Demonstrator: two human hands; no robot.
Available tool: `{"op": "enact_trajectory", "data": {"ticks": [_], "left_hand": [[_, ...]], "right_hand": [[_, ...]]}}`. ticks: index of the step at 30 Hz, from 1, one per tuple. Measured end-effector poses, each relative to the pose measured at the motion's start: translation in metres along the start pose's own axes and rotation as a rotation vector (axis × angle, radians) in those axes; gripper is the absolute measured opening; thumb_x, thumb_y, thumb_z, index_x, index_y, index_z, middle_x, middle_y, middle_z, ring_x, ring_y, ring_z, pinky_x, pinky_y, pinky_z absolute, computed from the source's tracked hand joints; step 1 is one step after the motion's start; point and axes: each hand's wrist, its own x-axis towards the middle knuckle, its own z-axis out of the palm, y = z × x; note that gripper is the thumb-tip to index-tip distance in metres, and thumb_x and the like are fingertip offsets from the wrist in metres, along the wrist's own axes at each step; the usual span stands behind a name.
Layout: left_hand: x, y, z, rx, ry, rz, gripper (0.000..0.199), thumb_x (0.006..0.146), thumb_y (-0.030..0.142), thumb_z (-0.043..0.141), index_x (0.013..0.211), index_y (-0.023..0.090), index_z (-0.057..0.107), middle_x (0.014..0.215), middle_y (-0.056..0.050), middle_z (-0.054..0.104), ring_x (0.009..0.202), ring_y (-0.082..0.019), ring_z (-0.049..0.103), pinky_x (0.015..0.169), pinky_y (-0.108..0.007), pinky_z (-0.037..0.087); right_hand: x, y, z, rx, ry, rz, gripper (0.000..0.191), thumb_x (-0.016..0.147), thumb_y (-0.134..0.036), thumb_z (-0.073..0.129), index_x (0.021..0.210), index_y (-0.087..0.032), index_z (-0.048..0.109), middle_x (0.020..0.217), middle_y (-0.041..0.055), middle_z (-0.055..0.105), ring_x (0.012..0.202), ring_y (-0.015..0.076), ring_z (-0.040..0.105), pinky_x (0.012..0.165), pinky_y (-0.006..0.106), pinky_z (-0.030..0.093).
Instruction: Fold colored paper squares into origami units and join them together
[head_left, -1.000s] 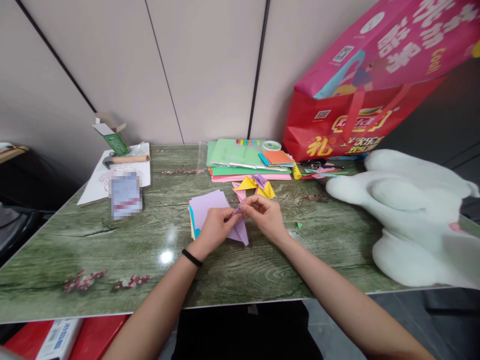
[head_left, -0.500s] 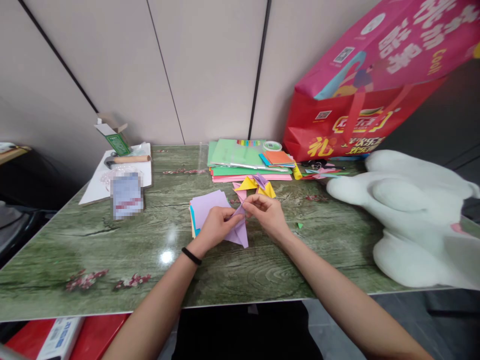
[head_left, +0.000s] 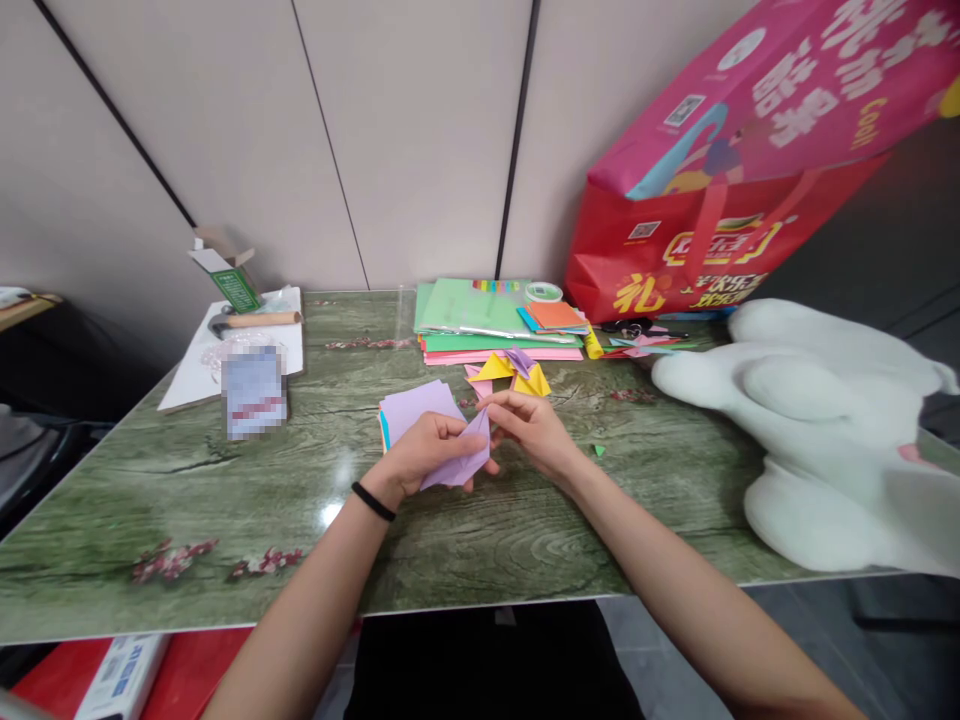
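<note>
A folded sheet of purple origami paper (head_left: 466, 462) is held between both hands over the table. My left hand (head_left: 424, 448) grips it with the thumb on top and fingers underneath. At its upper corner, my right hand (head_left: 529, 425) pinches the paper between thumb and fingertips. Just left of it lies a stack of coloured square paper (head_left: 420, 408), a purple sheet uppermost, partly covered by my left hand. Beyond my right fingers sit folded paper pieces in yellow (head_left: 534, 380), pink and purple.
Behind are a pile of green and pink paper (head_left: 472, 310) and small coloured squares (head_left: 555, 316). A white plush toy (head_left: 832, 430) and red gift bag (head_left: 675, 250) occupy the right. A hammer (head_left: 259, 320), green box (head_left: 236, 285) and blurred packet (head_left: 255, 392) are left. A green scrap (head_left: 598, 450) lies right.
The purple paper has turned and been lifted; its point no longer hangs down to the right. My left fingers now show beneath it, while my right hand stays at the upper corner.
</note>
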Motion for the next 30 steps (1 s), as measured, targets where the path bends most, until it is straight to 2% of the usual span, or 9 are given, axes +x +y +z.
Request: {"op": "enact_trajectory", "data": {"ticks": [6, 10, 14, 17, 19, 21, 23, 27, 30], "left_hand": [[0.0, -0.001, -0.002, -0.038, -0.071, -0.01, 0.035, 0.065, 0.041, 0.072, 0.075, 0.008, 0.067, 0.069, -0.01, 0.072, 0.038, -0.009, 0.056, 0.033, -0.017, 0.034], [0.004, -0.008, -0.002, 0.026, 0.048, 0.006, 0.033, 0.064, 0.04, 0.073, 0.072, 0.008, 0.068, 0.069, -0.01, 0.071, 0.043, -0.01, 0.056, 0.038, -0.018, 0.037], [0.008, -0.014, 0.0, 0.147, 0.21, 0.087, 0.035, 0.062, 0.042, 0.073, 0.054, 0.01, 0.063, 0.056, -0.004, 0.064, 0.049, -0.011, 0.056, 0.039, -0.017, 0.032], [0.009, -0.013, 0.0, 0.217, 0.203, 0.1, 0.04, 0.06, 0.043, 0.073, 0.044, 0.012, 0.054, 0.043, 0.002, 0.051, 0.042, -0.009, 0.049, 0.036, -0.017, 0.026], [0.008, -0.011, 0.0, 0.222, 0.17, 0.071, 0.038, 0.06, 0.045, 0.073, 0.047, 0.012, 0.057, 0.043, 0.002, 0.051, 0.039, -0.008, 0.047, 0.035, -0.017, 0.028], [0.007, -0.01, 0.0, 0.187, 0.143, 0.036, 0.037, 0.061, 0.047, 0.072, 0.056, 0.011, 0.063, 0.049, -0.002, 0.059, 0.04, -0.01, 0.05, 0.035, -0.019, 0.035], [0.008, -0.011, -0.001, 0.137, 0.136, 0.031, 0.038, 0.061, 0.048, 0.071, 0.063, 0.01, 0.066, 0.057, -0.007, 0.066, 0.044, -0.013, 0.056, 0.037, -0.021, 0.041], [0.01, -0.015, -0.002, 0.094, 0.152, 0.061, 0.038, 0.064, 0.046, 0.071, 0.068, 0.009, 0.068, 0.06, -0.01, 0.068, 0.046, -0.014, 0.059, 0.039, -0.021, 0.046], [0.012, -0.016, -0.003, 0.094, 0.182, 0.088, 0.038, 0.064, 0.046, 0.071, 0.065, 0.009, 0.068, 0.059, -0.008, 0.067, 0.047, -0.013, 0.058, 0.039, -0.021, 0.048]], "right_hand": [[-0.001, 0.0, 0.001, 0.102, -0.009, 0.02, 0.022, 0.071, -0.039, 0.07, 0.08, -0.019, 0.065, 0.062, -0.0038, 0.06, 0.05, 0.0075, 0.053, 0.048, 0.02, 0.045], [0.0, 0.0, 0.002, 0.074, 0.004, 0.069, 0.029, 0.07, -0.043, 0.069, 0.086, -0.019, 0.066, 0.068, -0.0023, 0.061, 0.053, 0.008, 0.053, 0.049, 0.021, 0.045], [0.002, 0.001, 0.003, -0.061, 0.088, 0.043, 0.025, 0.061, -0.038, 0.075, 0.071, -0.017, 0.065, 0.065, -0.0021, 0.061, 0.052, 0.0084, 0.051, 0.051, 0.023, 0.045], [0.003, 0.002, 0.002, -0.096, 0.153, 0.025, 0.026, 0.062, -0.039, 0.074, 0.064, -0.017, 0.061, 0.058, -0.0031, 0.057, 0.05, 0.0083, 0.048, 0.049, 0.022, 0.042], [0.003, 0.003, 0.002, -0.111, 0.192, -0.002, 0.027, 0.064, -0.04, 0.072, 0.063, -0.017, 0.058, 0.055, -0.0038, 0.054, 0.047, 0.0078, 0.046, 0.046, 0.022, 0.04], [0.003, 0.005, 0.002, -0.113, 0.208, -0.032, 0.027, 0.067, -0.041, 0.07, 0.069, -0.018, 0.056, 0.056, -0.0046, 0.053, 0.047, 0.0079, 0.046, 0.045, 0.021, 0.039], [0.003, 0.006, 0.002, -0.093, 0.164, -0.058, 0.029, 0.068, -0.04, 0.069, 0.082, -0.02, 0.053, 0.06, -0.0054, 0.054, 0.05, 0.0089, 0.05, 0.047, 0.021, 0.041], [0.001, 0.006, 0.004, -0.056, 0.042, -0.123, 0.04, 0.069, -0.032, 0.07, 0.097, -0.025, 0.043, 0.072, -0.0048, 0.059, 0.065, 0.0121, 0.059, 0.058, 0.024, 0.047], [0.001, 0.006, 0.004, -0.087, 0.067, -0.165, 0.04, 0.068, -0.031, 0.071, 0.098, -0.026, 0.044, 0.08, -0.0018, 0.062, 0.069, 0.0134, 0.06, 0.061, 0.026, 0.049]]}}
